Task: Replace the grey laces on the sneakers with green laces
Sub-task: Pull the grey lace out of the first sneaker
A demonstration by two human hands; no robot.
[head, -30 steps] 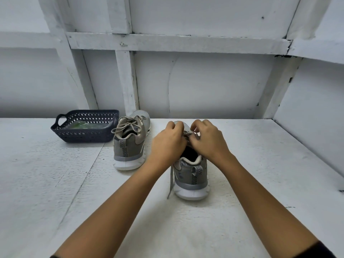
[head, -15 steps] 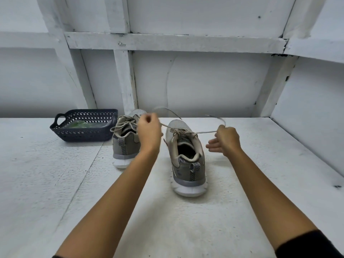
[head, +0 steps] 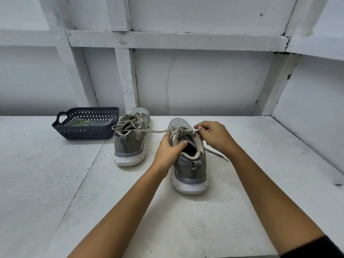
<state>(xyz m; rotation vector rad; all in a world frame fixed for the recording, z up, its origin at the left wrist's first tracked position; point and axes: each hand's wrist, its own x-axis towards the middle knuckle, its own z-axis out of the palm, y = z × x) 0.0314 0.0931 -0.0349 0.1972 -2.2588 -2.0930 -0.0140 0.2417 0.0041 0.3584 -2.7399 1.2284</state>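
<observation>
Head view, single frame.

- Two grey sneakers were observed standing upright on the white table (head: 242, 211), heels toward the camera.
- The near sneaker (head: 191, 170) was positioned centre-right; the far sneaker (head: 130, 146) was set just beside it to the left and further back, with its lace tied in a bow.
- The left hand (head: 167, 151) was seen gripping the near sneaker at its collar, with the thumb laid across the tongue and the fingers curled around the outer side.
- The right hand (head: 214, 135) was held over the upper eyelets, with its fingertips pressed together and pinching the grey lace (head: 156, 130) at the crossing.
- One lace end was stretched leftward, reaching the far sneaker. The other was trailed onto the table to the right of the near sneaker.
- A dark perforated basket (head: 85, 132) was recorded at the back left, touching or nearly touching the far sneaker. The green laces (head: 81, 123) were seen inside it, under a clear wrapper; their detail could not be resolved.
- White boarded walls were noted behind and to the right.
</observation>
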